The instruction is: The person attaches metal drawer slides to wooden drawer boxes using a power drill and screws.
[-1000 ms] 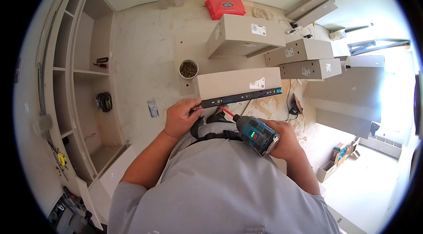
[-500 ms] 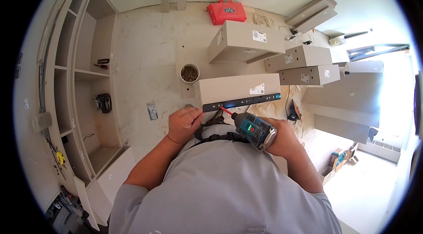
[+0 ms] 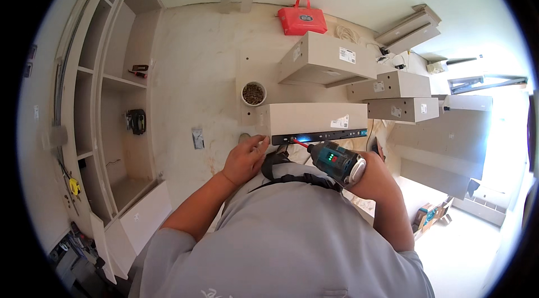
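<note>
A beige drawer box (image 3: pixel 314 115) stands in front of me with a black drawer slide (image 3: pixel 328 136) along its near side. My right hand (image 3: pixel 373 172) grips a blue-and-black cordless impact driver (image 3: pixel 335 161). Its red bit (image 3: pixel 302 144) reaches the slide near the left end, where a blue-white light falls on the metal. Whether a screw sits at the tip is too small to tell. Just off the slide's left end is my left hand (image 3: pixel 246 160), its fingers stretched out and apart, with nothing seen in them.
Beyond the drawer box stand a white bucket of screws (image 3: pixel 254 94), another drawer box (image 3: pixel 320 65) and a red bag (image 3: pixel 302 20). More boxes (image 3: pixel 400 99) are stacked right. An open cabinet (image 3: pixel 126 90) lines the left, holding a black tool (image 3: pixel 135 122). A small packet (image 3: pixel 197 137) lies on the floor.
My left hand has let go of the slide's end and moved slightly away, fingers opening. The driver's bit stays at the slide. The whole view has shifted a little.
</note>
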Tool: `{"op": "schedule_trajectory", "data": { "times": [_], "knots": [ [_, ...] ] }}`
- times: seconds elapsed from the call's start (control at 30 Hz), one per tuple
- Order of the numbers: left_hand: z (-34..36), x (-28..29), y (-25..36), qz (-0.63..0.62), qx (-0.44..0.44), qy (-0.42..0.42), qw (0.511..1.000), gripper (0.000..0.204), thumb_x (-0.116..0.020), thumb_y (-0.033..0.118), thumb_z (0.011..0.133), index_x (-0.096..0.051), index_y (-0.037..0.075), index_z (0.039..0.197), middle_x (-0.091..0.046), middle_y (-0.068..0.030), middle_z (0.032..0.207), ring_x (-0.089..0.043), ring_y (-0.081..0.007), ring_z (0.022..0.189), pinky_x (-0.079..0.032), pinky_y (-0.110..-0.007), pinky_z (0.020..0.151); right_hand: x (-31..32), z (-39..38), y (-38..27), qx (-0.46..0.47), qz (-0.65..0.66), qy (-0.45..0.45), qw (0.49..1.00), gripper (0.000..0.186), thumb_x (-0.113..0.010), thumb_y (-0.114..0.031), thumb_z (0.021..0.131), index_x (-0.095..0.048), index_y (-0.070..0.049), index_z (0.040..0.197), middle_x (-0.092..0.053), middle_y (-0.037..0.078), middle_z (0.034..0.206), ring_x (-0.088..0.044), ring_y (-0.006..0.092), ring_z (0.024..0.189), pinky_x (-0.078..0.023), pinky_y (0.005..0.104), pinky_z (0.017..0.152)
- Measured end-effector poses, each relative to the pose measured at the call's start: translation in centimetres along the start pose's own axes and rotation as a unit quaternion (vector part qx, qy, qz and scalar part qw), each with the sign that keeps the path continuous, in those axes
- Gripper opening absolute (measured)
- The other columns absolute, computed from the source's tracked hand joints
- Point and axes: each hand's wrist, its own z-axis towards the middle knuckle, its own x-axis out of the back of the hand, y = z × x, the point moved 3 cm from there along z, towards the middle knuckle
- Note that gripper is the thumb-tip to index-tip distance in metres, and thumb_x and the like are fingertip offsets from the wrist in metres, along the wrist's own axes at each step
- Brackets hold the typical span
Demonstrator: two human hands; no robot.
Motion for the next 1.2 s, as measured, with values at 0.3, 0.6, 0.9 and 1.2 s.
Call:
{"op": "schedule_trajectory", "data": {
  "times": [0.3, 0.6, 0.9, 1.2],
  "knots": [
    [-6.1, -6.4, -10.2, 0.009, 0.281, -0.451, 0.847, 0.072, -0.081, 0.024, 0.090, -0.054, 0.006, 0.154, -0.061, -0.0226, 0.148, -0.063, -0.0422, 0.132, -0.053, -0.047, 0.111, -0.6, -0.2, 0.5, -0.014, 0.006, 0.009, 1.000, 0.046, -0.089, -0.015, 0.071, -0.078, -0.004, 0.115, -0.080, 0.020, 0.100, -0.078, 0.0377, 0.095, -0.060, 0.0409, 0.086],
    [4.8, -3.1, -8.0, -0.088, 0.070, -0.097, 0.989, 0.146, -0.102, 0.032, 0.063, -0.008, 0.005, 0.173, -0.029, -0.0252, 0.173, -0.034, -0.0422, 0.159, -0.031, -0.045, 0.132, -1.4, -0.7, 2.4, 0.023, 0.056, 0.024, 0.998, 0.040, -0.089, -0.011, 0.073, -0.078, -0.002, 0.111, -0.080, 0.017, 0.096, -0.078, 0.0281, 0.087, -0.059, 0.0370, 0.084],
    [4.5, -7.2, -10.6, -0.186, 0.045, -0.081, 0.978, 0.138, -0.098, 0.024, 0.060, -0.017, 0.005, 0.170, -0.043, -0.0238, 0.161, -0.043, -0.0415, 0.152, -0.036, -0.045, 0.128, 0.3, -5.3, 11.3, 0.092, 0.250, 0.125, 0.956, 0.062, -0.087, -0.001, 0.081, -0.065, -0.001, 0.139, -0.078, 0.011, 0.119, -0.074, 0.0187, 0.110, -0.059, 0.0405, 0.096],
    [6.1, -4.2, 3.9, -0.014, -0.023, -0.006, 1.000, 0.123, -0.096, 0.034, 0.058, -0.037, 0.005, 0.163, -0.051, -0.0213, 0.148, -0.050, -0.0425, 0.138, -0.038, -0.052, 0.120, 3.3, -6.4, 16.8, 0.111, 0.330, 0.133, 0.928, 0.060, -0.083, 0.001, 0.084, -0.063, -0.003, 0.140, -0.076, 0.011, 0.114, -0.071, 0.0167, 0.092, -0.059, 0.0340, 0.078]
  ]
}}
